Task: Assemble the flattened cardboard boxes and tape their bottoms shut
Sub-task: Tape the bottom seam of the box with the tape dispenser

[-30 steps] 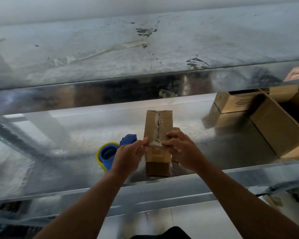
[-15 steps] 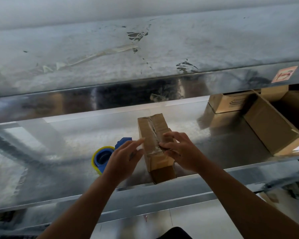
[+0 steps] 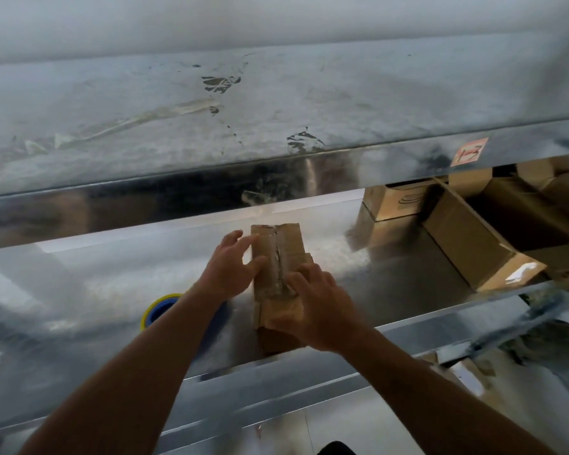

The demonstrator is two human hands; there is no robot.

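Observation:
A small brown cardboard box (image 3: 288,247) stands on the lower metal shelf (image 3: 391,290), its taped seam running away from me along the top. My left hand (image 3: 230,267) lies against the box's left side with fingers spread and straight. My right hand (image 3: 312,303) rests on the near right part of the top, fingers pressing along the tape. A blue tape dispenser with a yellow-rimmed roll (image 3: 158,310) sits left of the box, mostly hidden behind my left forearm.
Several open cardboard boxes (image 3: 467,244) crowd the right end of the lower shelf. A scuffed upper metal shelf (image 3: 276,110) overhangs the work area, with a pink label (image 3: 468,152) on its front edge. Tiled floor shows below.
The box has swung back straight from its tilt. My left hand has moved forward onto the box's left side, and my right hand has slid nearer along the top.

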